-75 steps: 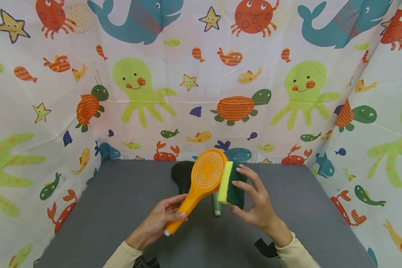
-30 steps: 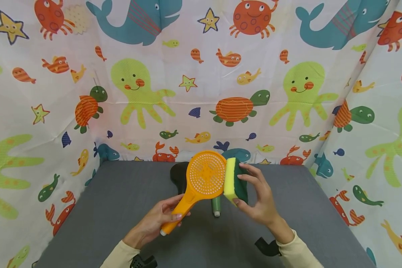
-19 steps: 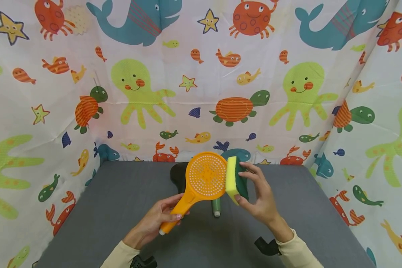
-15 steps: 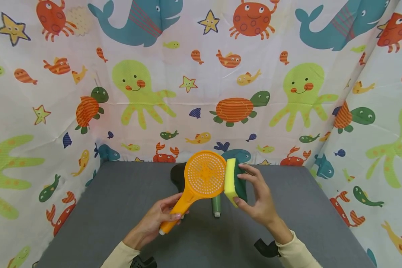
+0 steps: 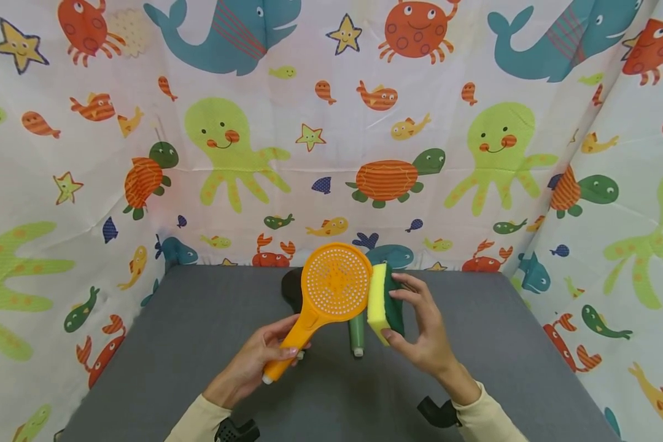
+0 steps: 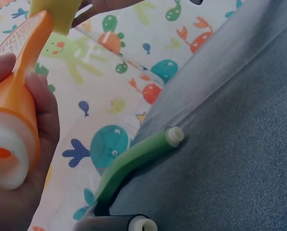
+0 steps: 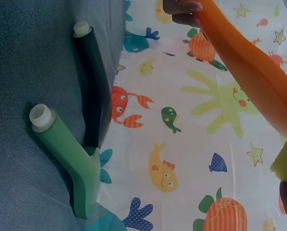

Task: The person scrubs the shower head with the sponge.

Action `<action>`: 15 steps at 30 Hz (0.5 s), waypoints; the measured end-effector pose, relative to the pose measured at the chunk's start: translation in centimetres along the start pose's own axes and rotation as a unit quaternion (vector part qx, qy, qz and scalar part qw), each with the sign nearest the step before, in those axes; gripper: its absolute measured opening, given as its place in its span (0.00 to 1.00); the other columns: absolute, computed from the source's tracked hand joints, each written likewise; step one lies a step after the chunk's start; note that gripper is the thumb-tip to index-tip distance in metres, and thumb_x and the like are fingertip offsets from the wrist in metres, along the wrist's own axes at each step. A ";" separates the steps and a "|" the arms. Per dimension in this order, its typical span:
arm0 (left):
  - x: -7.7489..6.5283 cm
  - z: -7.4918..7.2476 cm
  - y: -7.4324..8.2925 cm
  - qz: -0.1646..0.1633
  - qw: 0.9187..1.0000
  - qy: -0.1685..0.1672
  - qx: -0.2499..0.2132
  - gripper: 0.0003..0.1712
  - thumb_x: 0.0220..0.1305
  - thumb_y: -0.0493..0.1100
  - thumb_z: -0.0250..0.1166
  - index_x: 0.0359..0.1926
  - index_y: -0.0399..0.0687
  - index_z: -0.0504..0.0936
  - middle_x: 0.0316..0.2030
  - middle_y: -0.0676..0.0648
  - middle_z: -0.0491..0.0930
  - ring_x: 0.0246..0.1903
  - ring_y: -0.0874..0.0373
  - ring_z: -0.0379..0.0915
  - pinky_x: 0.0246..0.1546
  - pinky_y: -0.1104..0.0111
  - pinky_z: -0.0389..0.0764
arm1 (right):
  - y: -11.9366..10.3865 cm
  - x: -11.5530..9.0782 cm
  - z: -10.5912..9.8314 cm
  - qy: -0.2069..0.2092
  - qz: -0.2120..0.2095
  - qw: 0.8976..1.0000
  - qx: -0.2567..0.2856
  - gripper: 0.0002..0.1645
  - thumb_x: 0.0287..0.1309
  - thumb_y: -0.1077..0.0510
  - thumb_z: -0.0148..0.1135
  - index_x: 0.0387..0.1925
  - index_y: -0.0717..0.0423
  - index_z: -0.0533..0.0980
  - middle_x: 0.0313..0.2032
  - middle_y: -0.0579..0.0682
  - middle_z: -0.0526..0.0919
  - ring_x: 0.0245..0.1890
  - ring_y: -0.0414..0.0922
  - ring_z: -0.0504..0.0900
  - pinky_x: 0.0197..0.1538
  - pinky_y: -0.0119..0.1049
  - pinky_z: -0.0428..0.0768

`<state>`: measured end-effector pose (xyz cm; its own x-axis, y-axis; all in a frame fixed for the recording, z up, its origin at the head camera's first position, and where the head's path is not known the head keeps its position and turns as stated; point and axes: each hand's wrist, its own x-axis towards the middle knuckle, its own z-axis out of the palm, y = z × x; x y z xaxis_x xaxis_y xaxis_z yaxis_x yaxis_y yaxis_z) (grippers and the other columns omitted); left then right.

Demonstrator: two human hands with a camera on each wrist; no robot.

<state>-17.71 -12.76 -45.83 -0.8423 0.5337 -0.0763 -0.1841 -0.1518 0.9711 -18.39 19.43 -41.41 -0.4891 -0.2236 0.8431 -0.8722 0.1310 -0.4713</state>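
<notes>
My left hand (image 5: 256, 359) grips the handle of an orange shower head (image 5: 336, 279), held up over the table with its perforated face toward me. White plastic shows at the handle's open end in the left wrist view. My right hand (image 5: 428, 334) pinches a yellow and green sponge (image 5: 378, 304) between thumb and fingers. Its yellow side lies right against the right rim of the shower head, while the fingers are on the dark green scouring side. Part of the sponge falls outside the right wrist view.
Behind the orange one, a green shower head (image 7: 68, 149) and a black shower head (image 7: 93, 86) lie on the grey cloth-covered table (image 5: 199, 331). In the head view both are partly hidden. A curtain (image 5: 320, 166) printed with sea animals surrounds the table's back and sides.
The orange shower head has turned its face more toward me and shifted slightly left and up. The sponge has shifted slightly along with it, staying at the right rim. Both grips are kept.
</notes>
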 end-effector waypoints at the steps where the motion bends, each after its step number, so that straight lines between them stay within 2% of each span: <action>1: 0.0 -0.1 0.0 0.001 1.000 -0.002 0.001 0.38 0.66 0.38 0.63 0.74 0.48 0.60 0.54 0.49 0.79 0.45 0.58 0.78 0.45 0.69 0.81 | 0.0 0.1 -0.1 0.000 -0.002 1.000 0.000 0.34 0.44 0.61 0.70 0.55 0.70 0.71 0.63 0.71 0.65 0.64 0.51 0.69 0.61 0.28 0.75; 10: -0.4 -0.4 -0.1 -0.010 1.000 -0.026 0.014 0.37 0.66 0.37 0.63 0.74 0.47 0.61 0.57 0.48 0.77 0.48 0.57 0.78 0.47 0.68 0.81 | 0.4 0.3 -0.6 0.003 -0.023 1.000 0.005 0.32 0.47 0.62 0.68 0.54 0.72 0.71 0.62 0.71 0.67 0.64 0.52 0.69 0.61 0.29 0.75; 15: -0.5 -0.5 -0.3 -0.004 0.999 -0.038 0.019 0.37 0.65 0.35 0.64 0.73 0.46 0.62 0.57 0.48 0.78 0.49 0.57 0.79 0.48 0.69 0.81 | 0.4 0.6 -1.0 0.011 -0.019 1.000 0.007 0.32 0.47 0.62 0.67 0.55 0.72 0.71 0.62 0.70 0.68 0.63 0.52 0.70 0.62 0.29 0.75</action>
<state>-17.48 -13.38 -46.15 -0.7995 0.5967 -0.0689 -0.1703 -0.1151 0.9786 -18.99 20.27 -40.84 -0.4557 -0.2069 0.8658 -0.8901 0.1094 -0.4424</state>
